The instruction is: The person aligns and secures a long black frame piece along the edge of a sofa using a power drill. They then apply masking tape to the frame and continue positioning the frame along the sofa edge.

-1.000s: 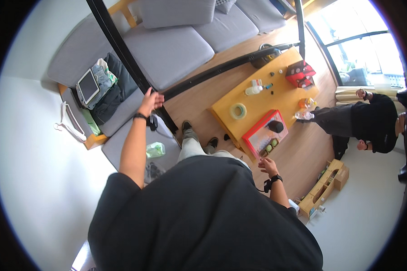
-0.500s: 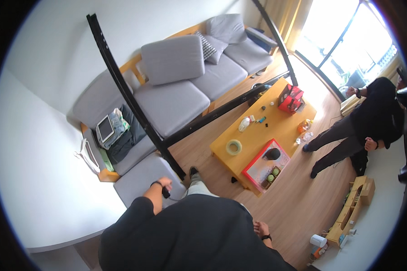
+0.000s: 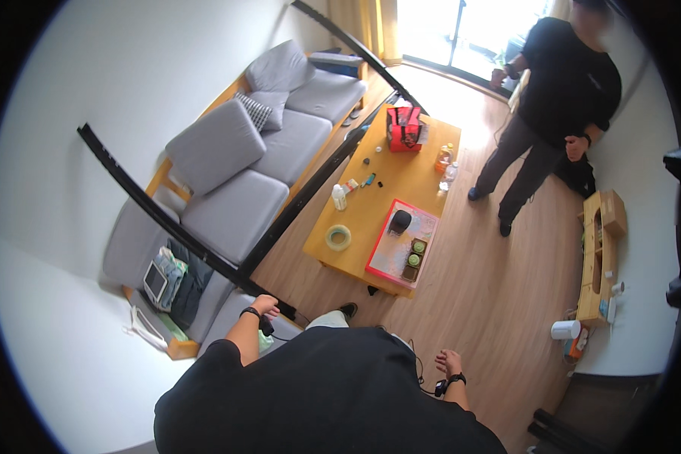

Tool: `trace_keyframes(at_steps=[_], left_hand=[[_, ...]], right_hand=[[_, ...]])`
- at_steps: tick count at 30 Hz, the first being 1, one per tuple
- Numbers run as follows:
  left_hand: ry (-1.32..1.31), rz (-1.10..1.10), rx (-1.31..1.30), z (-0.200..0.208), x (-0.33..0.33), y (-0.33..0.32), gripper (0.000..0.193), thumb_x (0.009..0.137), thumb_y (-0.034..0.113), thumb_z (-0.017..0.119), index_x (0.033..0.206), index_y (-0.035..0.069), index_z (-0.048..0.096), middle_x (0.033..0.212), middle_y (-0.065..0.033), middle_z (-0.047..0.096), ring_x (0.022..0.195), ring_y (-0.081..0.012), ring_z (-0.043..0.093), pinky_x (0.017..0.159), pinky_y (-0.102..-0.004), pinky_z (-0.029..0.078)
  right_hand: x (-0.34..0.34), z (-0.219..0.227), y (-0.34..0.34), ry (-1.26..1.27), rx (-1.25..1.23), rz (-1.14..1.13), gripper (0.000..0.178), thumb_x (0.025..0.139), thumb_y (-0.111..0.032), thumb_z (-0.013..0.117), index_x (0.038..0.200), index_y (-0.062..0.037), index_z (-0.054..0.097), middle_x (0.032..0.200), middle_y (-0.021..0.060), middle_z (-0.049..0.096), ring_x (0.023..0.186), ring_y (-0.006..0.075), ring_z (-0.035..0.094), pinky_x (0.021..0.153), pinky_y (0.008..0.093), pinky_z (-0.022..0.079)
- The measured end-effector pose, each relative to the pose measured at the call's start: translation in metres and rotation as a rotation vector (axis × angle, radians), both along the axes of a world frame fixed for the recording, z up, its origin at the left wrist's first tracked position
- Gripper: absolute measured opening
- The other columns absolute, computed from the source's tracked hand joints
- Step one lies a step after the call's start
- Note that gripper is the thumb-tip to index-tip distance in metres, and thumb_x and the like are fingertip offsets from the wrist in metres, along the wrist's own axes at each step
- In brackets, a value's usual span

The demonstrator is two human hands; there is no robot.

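Observation:
My left hand (image 3: 265,305) is loosely closed at the lower left, with no object visible in it. It overlaps the view beside the lower end of a black metal frame (image 3: 175,229); whether they touch I cannot tell. A small black device on a cable hangs by that wrist. Lower right, over the floor, my right hand (image 3: 448,362) has its fingers apart and holds nothing. Another black device (image 3: 440,388) with a cable sits at its wrist. Ahead stands a wooden coffee table (image 3: 327,259), bearing a roll of tape (image 3: 338,237) and a red-edged box (image 3: 386,257).
A grey sofa (image 3: 219,223) lines the left wall, with a tablet (image 3: 156,281) and clothes on it. Right of the table stands another person (image 3: 564,83). The table also bears a red bag (image 3: 405,130) and bottles (image 3: 444,157). A wooden shelf (image 3: 592,280) stands at right.
My view has turned to the right, so the sofa and table sit further left. My right hand has come further into view, its fingers now apart. The other person appears nearer the middle.

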State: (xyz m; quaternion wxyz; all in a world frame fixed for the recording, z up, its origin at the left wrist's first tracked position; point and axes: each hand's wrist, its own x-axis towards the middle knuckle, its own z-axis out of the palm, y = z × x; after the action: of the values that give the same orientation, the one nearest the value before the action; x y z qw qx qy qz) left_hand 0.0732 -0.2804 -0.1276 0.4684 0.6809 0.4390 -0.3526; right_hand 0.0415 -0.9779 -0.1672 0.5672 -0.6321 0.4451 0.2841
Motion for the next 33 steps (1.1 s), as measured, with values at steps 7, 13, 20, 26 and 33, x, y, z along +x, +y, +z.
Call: trace_keyframes(at_steps=[7,13,20,26,33], left_hand=[[-0.298,0.156,0.25,0.05,0.122,0.003,0.093,0.095,0.015,0.053,0.149,0.009,-0.022,0.093,-0.0191,0.07,0.066,-0.0246,0.07,0.054,-0.0398,0.06],[-0.196,-0.15,0.05,0.048,0.168,0.021,0.027,0.095,0.027,0.056,0.112,0.008,0.064,0.084,-0.0115,0.071,0.068,-0.0208,0.067,0.055,-0.038,0.056],[0.11,-0.474,-0.181,-0.032,0.127,0.013,0.036,0.1,0.028,0.046,0.096,-0.002,0.066,0.081,-0.018,0.068,0.069,-0.0354,0.068,0.062,-0.0495,0.058],[0.158,-0.09,-0.315,-0.084,0.101,0.061,0.038,0.096,0.009,0.043,0.126,-0.015,0.044,0.108,-0.0357,0.065,0.091,-0.0531,0.068,0.076,-0.0595,0.059],[-0.02,-0.112,-0.125,-0.081,0.138,0.043,0.035,0.098,0.022,0.056,0.123,-0.002,0.054,0.1,-0.0249,0.069,0.091,-0.0395,0.069,0.074,-0.0557,0.059]], right_hand=[[-0.085,-0.004,0.01,0.068,0.021,-0.158,0.025,0.097,-0.021,0.056,0.113,-0.0034,0.064,0.096,0.0119,0.071,0.085,0.0262,0.07,0.068,0.0413,0.056],[-0.158,0.004,0.021,0.283,-0.012,-0.287,0.026,0.097,-0.019,0.054,0.116,-0.0035,0.064,0.099,0.0128,0.071,0.085,0.0263,0.07,0.067,0.0402,0.057],[-0.128,0.007,0.047,0.221,0.038,-0.192,0.033,0.102,-0.024,0.049,0.125,-0.0025,0.061,0.105,0.0131,0.071,0.09,0.0248,0.07,0.073,0.0386,0.057],[-0.07,0.018,0.041,0.069,-0.065,-0.149,0.028,0.098,-0.026,0.056,0.116,-0.0057,0.063,0.103,0.0093,0.072,0.09,0.0229,0.072,0.074,0.0406,0.056],[-0.057,0.044,0.037,0.093,-0.108,-0.131,0.029,0.098,-0.026,0.059,0.118,-0.0045,0.063,0.108,0.0125,0.071,0.096,0.0245,0.071,0.078,0.0395,0.057]])
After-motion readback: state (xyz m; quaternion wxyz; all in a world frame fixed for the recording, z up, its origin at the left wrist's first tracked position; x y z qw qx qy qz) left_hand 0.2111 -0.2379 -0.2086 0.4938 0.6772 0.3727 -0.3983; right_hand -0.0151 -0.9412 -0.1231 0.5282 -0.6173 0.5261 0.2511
